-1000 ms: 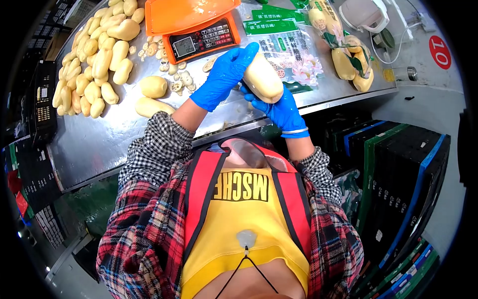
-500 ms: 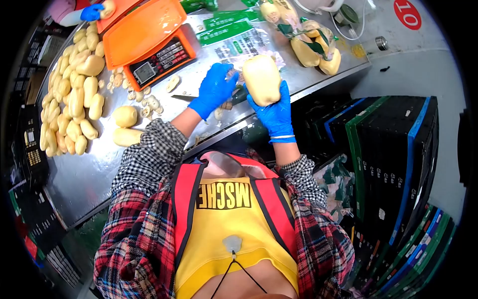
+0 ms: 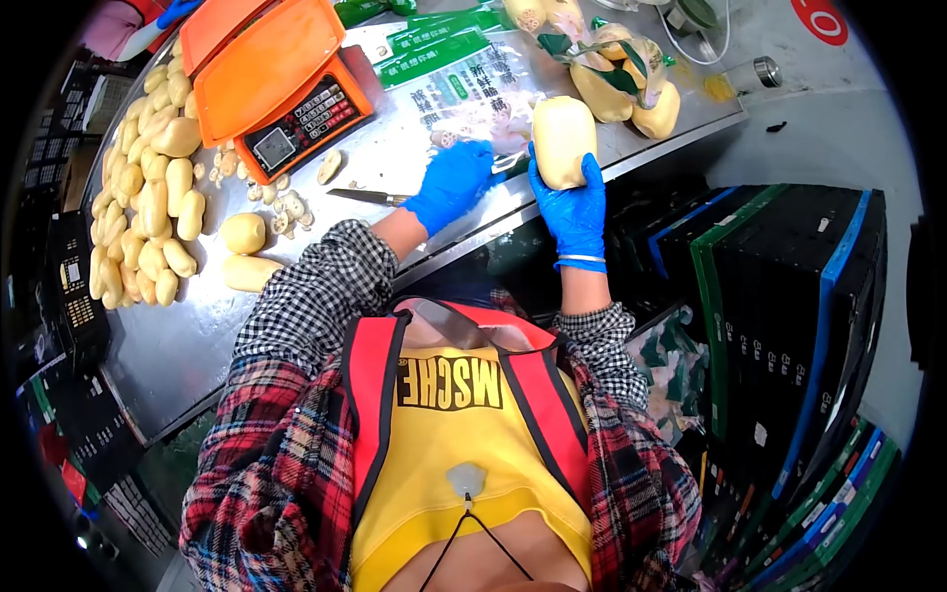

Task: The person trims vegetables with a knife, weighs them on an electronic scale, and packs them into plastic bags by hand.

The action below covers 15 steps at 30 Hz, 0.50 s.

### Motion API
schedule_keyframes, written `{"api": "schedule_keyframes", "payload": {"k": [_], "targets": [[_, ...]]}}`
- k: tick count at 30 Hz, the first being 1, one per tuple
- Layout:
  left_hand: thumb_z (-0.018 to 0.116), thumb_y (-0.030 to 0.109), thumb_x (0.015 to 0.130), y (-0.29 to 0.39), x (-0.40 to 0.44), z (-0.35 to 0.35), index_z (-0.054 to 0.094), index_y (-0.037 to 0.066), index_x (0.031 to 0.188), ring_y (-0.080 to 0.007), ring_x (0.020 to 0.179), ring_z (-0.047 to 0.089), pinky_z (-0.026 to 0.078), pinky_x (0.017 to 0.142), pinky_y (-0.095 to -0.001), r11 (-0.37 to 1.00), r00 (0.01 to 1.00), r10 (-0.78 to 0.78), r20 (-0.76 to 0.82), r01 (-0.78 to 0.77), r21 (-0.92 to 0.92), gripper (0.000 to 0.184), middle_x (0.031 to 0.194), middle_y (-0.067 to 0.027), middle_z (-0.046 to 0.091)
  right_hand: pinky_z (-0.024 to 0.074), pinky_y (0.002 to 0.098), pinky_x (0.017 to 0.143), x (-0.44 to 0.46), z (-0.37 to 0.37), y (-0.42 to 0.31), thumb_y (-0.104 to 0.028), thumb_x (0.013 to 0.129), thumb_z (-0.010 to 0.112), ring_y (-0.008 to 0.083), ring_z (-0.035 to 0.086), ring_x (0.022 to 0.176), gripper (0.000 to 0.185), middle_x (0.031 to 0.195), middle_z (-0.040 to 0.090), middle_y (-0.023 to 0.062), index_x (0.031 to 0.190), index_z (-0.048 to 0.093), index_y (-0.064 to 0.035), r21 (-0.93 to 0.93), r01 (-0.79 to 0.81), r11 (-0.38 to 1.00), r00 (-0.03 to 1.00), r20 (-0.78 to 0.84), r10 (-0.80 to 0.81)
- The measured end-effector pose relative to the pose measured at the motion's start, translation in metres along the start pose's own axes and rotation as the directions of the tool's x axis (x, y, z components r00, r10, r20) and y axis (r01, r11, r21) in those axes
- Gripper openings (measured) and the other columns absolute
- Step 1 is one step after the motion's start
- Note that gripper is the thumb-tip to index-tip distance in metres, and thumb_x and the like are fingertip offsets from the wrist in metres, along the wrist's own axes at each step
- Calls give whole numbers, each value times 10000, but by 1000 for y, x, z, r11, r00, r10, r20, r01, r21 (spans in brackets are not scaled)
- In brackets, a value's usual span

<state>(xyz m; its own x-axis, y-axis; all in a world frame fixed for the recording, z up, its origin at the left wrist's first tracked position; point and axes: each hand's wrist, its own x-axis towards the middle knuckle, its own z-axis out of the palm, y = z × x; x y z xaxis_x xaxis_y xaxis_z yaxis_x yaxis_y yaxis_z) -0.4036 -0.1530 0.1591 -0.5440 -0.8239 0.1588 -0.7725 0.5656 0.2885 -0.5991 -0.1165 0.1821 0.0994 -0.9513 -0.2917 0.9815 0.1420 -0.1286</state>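
My right hand (image 3: 572, 212), in a blue glove, holds a thick pale lotus root piece (image 3: 564, 138) upright near the table's front edge. Just left of it is my gloved left hand (image 3: 454, 185), its fingers closed round a small metal tool (image 3: 509, 162) that sticks out toward the root; the grip hides most of the tool. Beside the left wrist a knife (image 3: 367, 196) lies on the metal table (image 3: 187, 340). Behind the hands are printed plastic bags (image 3: 464, 94) with green tops.
A heap of lotus roots (image 3: 148, 212) fills the table's left part. An orange scale (image 3: 306, 123) stands at the back, with cut slices (image 3: 288, 212) in front. Bagged roots (image 3: 626, 84) lie at the right. Black crates (image 3: 789, 296) stand below right. Another person's gloved hand (image 3: 178, 12) shows top left.
My left hand has let go of the lotus root, moved down and left, and closed on the metal tool. My right hand still holds the root, now more upright. The view has shifted.
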Motion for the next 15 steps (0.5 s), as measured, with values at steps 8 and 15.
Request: {"api": "schedule_keyframes", "payload": {"k": [8,15], "targets": [[711,255,785,43,7,-35,631,57,1008,-296,803,601,487,676,-398,962,849,-134,-511,-12,-273,309,869,-116,607,436,458,985,14,7,19,-352,911,570,304,491,1195,591,1319,473,192,1346,386,3,-154,19,988,1000,23,-16],[686,164,771,47,26,-45,647,118,895,-279,730,592,473,637,-384,973,855,11,-519,-129,-191,137,818,-79,617,482,368,910,13,15,37,-277,917,556,251,562,1087,508,1227,540,146,1321,414,-4,-334,156,930,988,60,-144]]}}
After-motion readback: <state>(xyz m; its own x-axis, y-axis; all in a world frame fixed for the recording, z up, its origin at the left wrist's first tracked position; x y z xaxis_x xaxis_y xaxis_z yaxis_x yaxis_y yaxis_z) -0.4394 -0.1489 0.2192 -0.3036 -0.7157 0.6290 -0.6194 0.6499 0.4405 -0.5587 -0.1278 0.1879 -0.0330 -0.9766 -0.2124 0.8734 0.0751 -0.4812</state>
